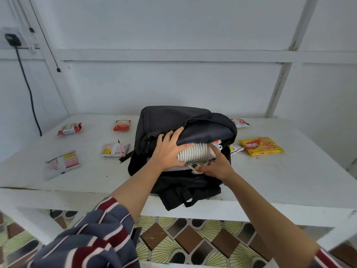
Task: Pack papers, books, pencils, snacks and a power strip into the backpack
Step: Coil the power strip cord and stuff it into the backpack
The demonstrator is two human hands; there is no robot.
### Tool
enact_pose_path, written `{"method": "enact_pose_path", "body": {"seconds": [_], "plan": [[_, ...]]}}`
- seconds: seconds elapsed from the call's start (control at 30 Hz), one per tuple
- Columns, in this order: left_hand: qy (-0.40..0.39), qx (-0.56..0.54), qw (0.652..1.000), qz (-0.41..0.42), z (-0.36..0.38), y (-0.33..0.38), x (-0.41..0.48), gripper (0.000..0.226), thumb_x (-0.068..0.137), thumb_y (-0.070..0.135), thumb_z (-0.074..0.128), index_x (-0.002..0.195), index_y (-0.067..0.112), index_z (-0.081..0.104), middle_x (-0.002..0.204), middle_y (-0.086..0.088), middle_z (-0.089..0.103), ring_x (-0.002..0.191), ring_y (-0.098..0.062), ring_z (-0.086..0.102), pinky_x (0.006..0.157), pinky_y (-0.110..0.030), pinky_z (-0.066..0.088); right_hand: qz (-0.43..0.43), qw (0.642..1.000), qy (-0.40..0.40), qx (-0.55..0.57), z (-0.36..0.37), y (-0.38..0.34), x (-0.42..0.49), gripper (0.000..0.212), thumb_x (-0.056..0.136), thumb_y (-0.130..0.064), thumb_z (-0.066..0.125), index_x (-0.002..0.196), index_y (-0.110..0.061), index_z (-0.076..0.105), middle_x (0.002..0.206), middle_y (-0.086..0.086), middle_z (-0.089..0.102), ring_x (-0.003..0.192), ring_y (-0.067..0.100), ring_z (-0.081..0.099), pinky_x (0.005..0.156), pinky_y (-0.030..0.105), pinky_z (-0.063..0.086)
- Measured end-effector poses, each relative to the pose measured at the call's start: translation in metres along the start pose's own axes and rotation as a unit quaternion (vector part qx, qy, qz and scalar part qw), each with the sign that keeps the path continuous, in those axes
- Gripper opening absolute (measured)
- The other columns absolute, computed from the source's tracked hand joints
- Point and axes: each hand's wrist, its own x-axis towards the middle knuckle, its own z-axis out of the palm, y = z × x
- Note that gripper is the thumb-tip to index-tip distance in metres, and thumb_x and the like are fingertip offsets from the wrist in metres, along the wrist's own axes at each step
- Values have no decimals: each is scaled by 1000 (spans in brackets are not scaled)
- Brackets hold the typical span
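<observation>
Left hand (pixel 167 151), fingers spread, lifts the flap of your backpack (pixel 173 120) lying mid-table, right hand (pixel 216 165) pinching the power strip (pixel 195 154) at its mouth: coiled cord springy, likely light; grip the whole coil.

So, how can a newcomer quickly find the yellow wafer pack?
Start at the black backpack in the middle of the white table. Look to its right: the yellow wafer pack lies flat there. It alone is mostly yellow; the other packs are mainly red and white.
</observation>
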Motion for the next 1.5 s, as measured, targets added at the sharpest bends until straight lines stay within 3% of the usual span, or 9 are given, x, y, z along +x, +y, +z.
{"method": "enact_pose_path", "body": {"seconds": [0.2,0.33,0.67,0.8,0.9,0.97,1.07,1.2,1.5], "plan": [[18,-29,999,17,4,-2,1,81,41,59,80,117,36,63,133,-14,52,103,-38,61,78,-49,49,5,1000,-7,29,0,-3,-1,116,43,-31,83,142,-41,23,128,7,49,106,26,58,90,46,52],[17,-59,998,13,5,-3,0,74,47,59,73,116,34,63,133,-13,52,103,-38,61,78,-50,49,4,997,-22,69,-2,-4,-3,103,65,-4,80,144,-37,23,124,16,53,81,19,63,71,28,57],[56,-68,996,-8,4,0,0,70,42,48,87,108,34,69,132,-11,55,101,-35,62,79,-50,49,16,990,-43,132,1,-8,2,92,71,-2,76,139,-36,24,126,11,50,108,26,59,77,27,56],[35,-65,997,-8,1,-1,-2,66,66,48,76,128,38,54,153,-6,26,132,-32,36,105,-51,29,18,994,-29,103,-6,-10,4,84,73,-1,74,138,-32,31,126,5,45,107,25,58,77,28,57],[-16,-53,998,10,-2,-7,-3,73,75,56,66,140,42,36,158,-3,4,141,-29,14,113,-47,14,25,997,-30,73,-14,-11,5,75,77,1,69,137,-28,36,99,15,61,72,20,65,60,22,56],[-36,-67,997,23,-3,-10,-4,77,73,58,67,141,42,34,158,-5,-2,142,-29,10,114,-49,12,3,1000,-6,-5,-20,-11,6,67,79,-1,66,136,-25,40,82,12,61,58,18,57,52,23,51],[-34,-142,989,36,-5,-16,-5,76,67,48,77,135,40,45,157,-3,-9,144,-26,5,115,-51,8,-40,994,22,-96,-25,-9,8,67,79,-6,65,139,-23,41,80,4,56,61,13,49,63,29,47],[6,-238,971,35,-11,-20,-9,53,68,31,80,119,31,64,157,-3,-1,145,-22,2,114,-52,5,-79,983,42,-159,-23,-7,7,66,84,-11,62,143,-26,34,63,-5,44,56,10,43,62,24,38],[64,-308,949,-9,-20,-15,-16,19,76,13,70,92,22,75,152,-4,26,144,-26,15,117,-50,5,-110,975,101,-162,-16,-3,0,47,93,-16,54,139,-15,42,63,14,58,61,23,55,63,30,45]]}}
